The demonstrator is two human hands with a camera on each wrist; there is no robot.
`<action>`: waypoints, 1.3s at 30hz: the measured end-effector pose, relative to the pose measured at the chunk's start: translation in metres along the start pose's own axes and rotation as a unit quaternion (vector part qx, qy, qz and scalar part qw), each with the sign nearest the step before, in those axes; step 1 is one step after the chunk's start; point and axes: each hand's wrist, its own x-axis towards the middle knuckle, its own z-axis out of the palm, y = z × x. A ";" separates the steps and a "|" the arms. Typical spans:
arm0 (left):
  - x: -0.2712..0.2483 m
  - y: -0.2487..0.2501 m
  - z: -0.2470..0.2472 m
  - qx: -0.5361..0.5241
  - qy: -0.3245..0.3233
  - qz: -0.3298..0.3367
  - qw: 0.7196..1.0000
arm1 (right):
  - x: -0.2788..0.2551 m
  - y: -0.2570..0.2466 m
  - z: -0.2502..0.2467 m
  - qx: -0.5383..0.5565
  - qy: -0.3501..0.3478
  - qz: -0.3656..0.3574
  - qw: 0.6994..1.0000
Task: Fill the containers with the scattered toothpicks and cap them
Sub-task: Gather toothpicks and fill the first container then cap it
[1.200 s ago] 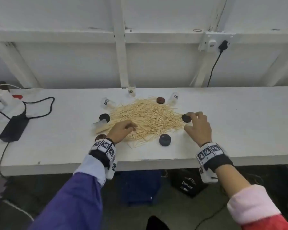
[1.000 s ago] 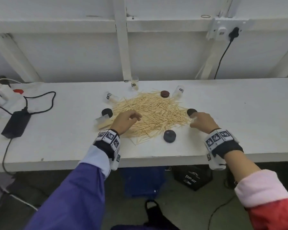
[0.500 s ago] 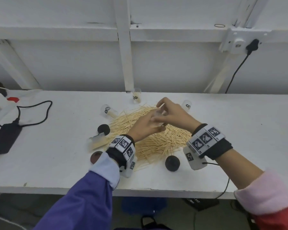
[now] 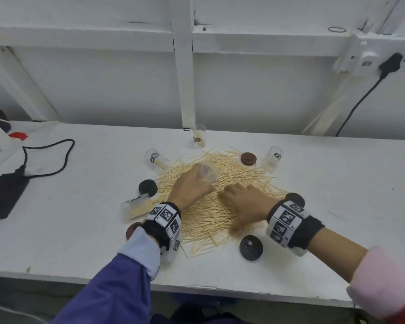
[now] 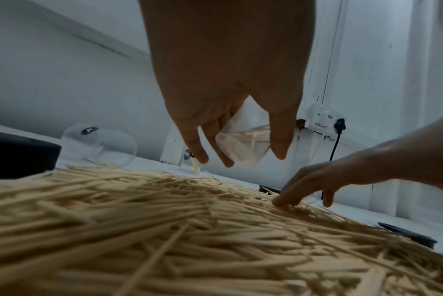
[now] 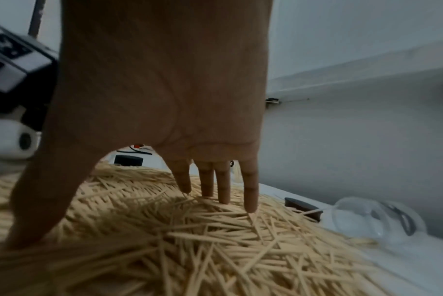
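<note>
- Pale wooden toothpicks (image 4: 208,206) lie in a thick, criss-crossed heap at the middle of the white table (image 4: 80,230), thin straight sticks thinning out to loose strays at the near edge.
- Clear plastic container (image 4: 207,172), a small round tub, sits in the left hand (image 4: 189,188), which curls its fingers and thumb round it above the far part of the heap; the wrist view shows a few sticks inside it.
- Right hand (image 4: 246,204) is spread palm-down on the heap, its fingers (image 6: 225,186) straight and dipping their tips among the sticks, thumb set wide apart; it holds nothing.
- Three more clear containers ring the far side: one upright (image 4: 199,136) by the white post, one tipped over at far left (image 4: 155,158), one tipped over at far right (image 4: 272,158).
- Round caps lie around the heap: a dark red cap (image 4: 248,158) at the far edge, a black cap (image 4: 147,187) on the left, another black cap (image 4: 251,247) near the front, just beside the right wrist band (image 4: 288,220).
- Flat clear packet (image 4: 136,208) of toothpicks lies at the heap's left edge, close to the left wrist.
- Bare table stretches to the right and to the near edge; on the far left lie a black adapter (image 4: 5,195) and its cable (image 4: 49,157), well apart from the hands.
</note>
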 end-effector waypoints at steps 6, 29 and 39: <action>0.002 0.008 -0.004 0.050 -0.022 0.017 0.998 | 0.010 -0.006 -0.008 -0.008 0.031 0.016 0.999; -0.001 0.008 0.005 0.062 0.052 -0.007 0.997 | 0.025 -0.011 -0.023 -0.155 0.076 0.000 0.985; -0.001 0.009 0.005 0.095 0.072 0.020 0.993 | 0.028 -0.019 -0.019 -0.138 0.063 0.036 0.988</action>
